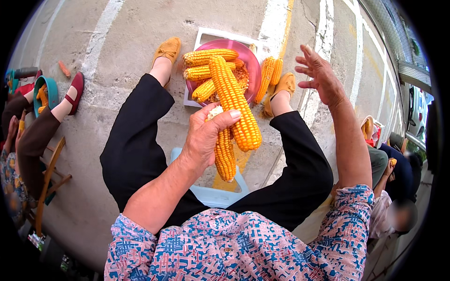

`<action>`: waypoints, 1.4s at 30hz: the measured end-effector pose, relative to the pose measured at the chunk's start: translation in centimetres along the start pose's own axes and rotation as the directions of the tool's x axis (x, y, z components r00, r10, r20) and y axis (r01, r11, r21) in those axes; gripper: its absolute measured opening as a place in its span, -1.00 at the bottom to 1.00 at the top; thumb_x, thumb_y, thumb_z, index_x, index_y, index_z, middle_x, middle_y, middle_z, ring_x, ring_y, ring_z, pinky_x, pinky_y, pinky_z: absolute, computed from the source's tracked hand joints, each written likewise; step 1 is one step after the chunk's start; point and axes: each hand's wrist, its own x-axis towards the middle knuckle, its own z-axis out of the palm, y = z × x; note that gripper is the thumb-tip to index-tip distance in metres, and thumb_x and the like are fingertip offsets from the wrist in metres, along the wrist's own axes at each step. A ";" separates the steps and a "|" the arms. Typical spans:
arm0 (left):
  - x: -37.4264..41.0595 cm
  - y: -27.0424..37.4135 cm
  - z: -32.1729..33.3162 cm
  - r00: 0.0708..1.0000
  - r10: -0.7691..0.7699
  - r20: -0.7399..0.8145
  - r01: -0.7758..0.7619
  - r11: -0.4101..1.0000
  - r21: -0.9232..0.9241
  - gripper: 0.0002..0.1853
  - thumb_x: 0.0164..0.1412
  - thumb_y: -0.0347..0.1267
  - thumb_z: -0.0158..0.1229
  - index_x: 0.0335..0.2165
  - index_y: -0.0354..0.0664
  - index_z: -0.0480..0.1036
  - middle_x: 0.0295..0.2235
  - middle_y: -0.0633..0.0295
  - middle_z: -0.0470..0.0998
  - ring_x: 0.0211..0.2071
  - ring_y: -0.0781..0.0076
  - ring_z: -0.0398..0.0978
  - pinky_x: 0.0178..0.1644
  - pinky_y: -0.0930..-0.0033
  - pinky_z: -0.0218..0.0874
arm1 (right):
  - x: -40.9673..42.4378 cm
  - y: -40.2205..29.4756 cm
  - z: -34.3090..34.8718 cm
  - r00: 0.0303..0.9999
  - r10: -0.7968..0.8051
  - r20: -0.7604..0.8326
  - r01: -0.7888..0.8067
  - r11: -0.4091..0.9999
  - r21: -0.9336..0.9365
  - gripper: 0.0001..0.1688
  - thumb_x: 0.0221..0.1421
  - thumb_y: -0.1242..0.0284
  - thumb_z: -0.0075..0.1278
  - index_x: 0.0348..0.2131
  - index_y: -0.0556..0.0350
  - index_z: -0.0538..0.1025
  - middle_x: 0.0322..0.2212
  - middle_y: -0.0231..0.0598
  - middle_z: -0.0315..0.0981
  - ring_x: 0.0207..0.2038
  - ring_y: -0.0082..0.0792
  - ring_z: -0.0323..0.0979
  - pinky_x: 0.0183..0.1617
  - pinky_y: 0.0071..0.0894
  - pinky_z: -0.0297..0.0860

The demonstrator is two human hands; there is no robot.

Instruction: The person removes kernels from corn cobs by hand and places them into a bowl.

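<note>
My left hand [209, 137] grips two ears of yellow corn together above the gap between my knees. The longer ear [233, 102] slants up and away, with my thumb pressed across its side. Below it the second ear [225, 154] points down towards me, its pale end showing by my fingers. Raised to the right, my right hand [318, 73] holds nothing, its fingers spread. Just beyond the held corn, a pink plastic basin [256, 70] contains several more ears [211, 56] and loose kernels [242, 74]. The longer ear partly covers the basin's contents.
The basin rests on a white frame [225, 33] between my tan shoes. Two ears [265, 79] lean beside the right shoe. A light-blue plastic stool [225, 198] is beneath me. At left, a seated person has a teal basin [52, 93]; other people sit at right.
</note>
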 end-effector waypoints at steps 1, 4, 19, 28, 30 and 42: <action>0.0 0.0 0.0 1.000 0.015 -0.015 -0.015 1.000 0.005 -0.60 0.07 -0.43 0.17 -0.10 -0.34 0.34 -0.27 0.18 0.52 -0.27 0.49 0.52 -0.11 0.45 0.37 | -1.2 0.5 2.5 0.991 0.079 0.107 -0.092 0.988 0.124 0.11 -0.05 -0.32 -0.10 0.19 0.15 0.18 0.01 0.11 0.26 0.00 -0.11 0.32 -0.11 -0.15 0.40; 0.2 -0.3 0.5 0.997 0.075 -0.018 -0.075 0.997 -0.015 -0.60 0.08 -0.44 0.18 -0.10 -0.34 0.32 -0.27 0.19 0.52 -0.29 0.49 0.53 -0.14 0.46 0.38 | -6.0 1.0 8.8 0.890 0.117 0.441 -0.253 0.930 0.265 -0.14 0.05 -0.21 -0.10 -0.01 0.18 0.33 -0.25 -0.19 0.40 -0.26 -0.45 0.46 -0.39 -0.50 0.43; 0.1 0.8 -0.5 0.938 0.260 -0.231 -0.255 0.966 0.053 -0.72 0.07 -0.43 0.19 -0.23 -0.32 0.37 -0.35 0.20 0.50 -0.34 0.50 0.49 -0.15 0.44 0.32 | -11.9 3.1 5.5 0.874 0.015 0.485 -0.331 0.749 0.574 -0.72 0.25 0.35 -0.09 -0.38 0.24 0.45 -0.75 -0.60 0.03 -0.74 -0.75 -0.12 -0.69 -0.68 -0.14; 0.3 -0.5 0.0 0.959 0.259 -0.119 -0.220 0.938 0.269 -0.63 0.02 -0.49 0.24 -0.17 -0.36 0.36 -0.32 0.21 0.52 -0.34 0.52 0.51 -0.22 0.50 0.36 | -6.4 3.8 -1.4 0.994 -0.105 0.043 0.113 0.892 -0.438 0.05 -0.01 0.01 0.13 0.27 0.02 0.01 0.17 0.03 0.07 0.17 -0.13 0.15 0.21 -0.17 0.15; 0.8 -0.9 0.1 0.956 0.291 -0.034 -0.238 0.838 0.491 -0.57 0.00 -0.49 0.26 -0.13 -0.41 0.37 -0.30 0.19 0.53 -0.35 0.57 0.51 -0.25 0.53 0.37 | -8.3 2.2 5.2 0.946 0.007 0.324 -0.063 0.985 0.162 -0.01 0.06 0.04 0.10 0.24 0.17 0.05 -0.04 -0.11 0.30 -0.02 -0.40 0.28 0.03 -0.40 0.26; -1.4 -2.2 0.0 0.932 0.052 0.357 -0.361 0.137 0.922 -0.39 -0.15 -0.28 0.28 -0.09 -0.39 0.39 -0.13 -0.11 0.44 -0.14 -0.05 0.45 -0.04 0.16 0.29 | 2.3 13.1 4.8 0.971 0.235 -0.037 -0.236 0.972 -0.017 -0.55 0.08 0.26 0.03 -0.22 0.35 0.45 -0.45 -0.15 0.50 -0.45 -0.31 0.50 -0.38 -0.32 0.42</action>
